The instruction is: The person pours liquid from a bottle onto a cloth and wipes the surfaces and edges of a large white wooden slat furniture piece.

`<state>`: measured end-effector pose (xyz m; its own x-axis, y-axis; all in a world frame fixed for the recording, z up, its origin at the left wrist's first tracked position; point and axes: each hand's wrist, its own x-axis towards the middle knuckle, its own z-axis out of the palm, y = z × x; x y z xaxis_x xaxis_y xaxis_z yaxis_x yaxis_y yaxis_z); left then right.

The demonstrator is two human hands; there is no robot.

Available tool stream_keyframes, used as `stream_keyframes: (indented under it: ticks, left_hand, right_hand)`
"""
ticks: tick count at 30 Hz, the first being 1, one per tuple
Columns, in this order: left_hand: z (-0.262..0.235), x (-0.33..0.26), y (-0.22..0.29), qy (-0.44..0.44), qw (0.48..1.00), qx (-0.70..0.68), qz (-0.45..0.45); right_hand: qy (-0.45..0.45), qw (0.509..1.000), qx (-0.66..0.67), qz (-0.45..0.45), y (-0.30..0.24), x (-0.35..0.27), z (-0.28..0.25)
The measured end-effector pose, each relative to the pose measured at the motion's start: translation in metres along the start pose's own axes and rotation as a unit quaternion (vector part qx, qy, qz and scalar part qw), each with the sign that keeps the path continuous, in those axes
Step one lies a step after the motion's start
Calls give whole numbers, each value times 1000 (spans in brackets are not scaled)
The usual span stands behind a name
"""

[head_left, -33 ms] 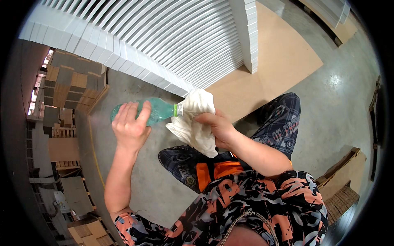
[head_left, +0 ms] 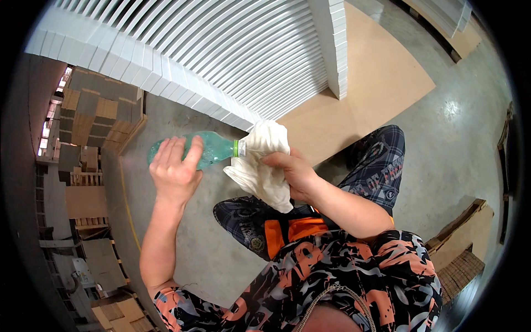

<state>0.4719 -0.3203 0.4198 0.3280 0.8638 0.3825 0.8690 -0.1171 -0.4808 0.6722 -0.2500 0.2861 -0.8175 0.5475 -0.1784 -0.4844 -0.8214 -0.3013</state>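
Observation:
My left hand (head_left: 176,166) is wrapped round a green see-through plastic bottle (head_left: 215,148), which lies nearly level with its neck toward the right. A bright green ring circles the neck. The bottle's mouth presses against a crumpled white cloth (head_left: 264,166), so the opening itself is hidden. My right hand (head_left: 293,172) grips that cloth from the right, thumb on top; its other fingers are mostly covered by the fabric. Both hands are held in front of my body, above the concrete floor.
Ahead stands a tall stack of white slatted panels (head_left: 221,50) on a brown board (head_left: 376,72). Cardboard stacks (head_left: 102,110) and pallets line the left side. More cardboard (head_left: 462,238) lies at the right. A yellow line (head_left: 130,210) runs along the floor (head_left: 210,260).

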Motion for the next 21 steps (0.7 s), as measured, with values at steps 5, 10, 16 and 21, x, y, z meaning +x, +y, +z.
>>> stream_keyframes:
  ticks: [5,10,16,21]
  left_hand:
    - [-4,4,-6,7,999,22,29]
    - [-7,6,-6,3,999,31,42]
    - [-5,5,-7,5,998,31,47]
    - [-2,7,-9,4,999,24,46]
  right_hand:
    - [4,1000,-8,-3,1,3,-3]
    - [8,1000,0,7,2,3,-2]
    - [4,1000,2,19,2,4,-4]
    - [12,1000,2,16,1,10,-6]
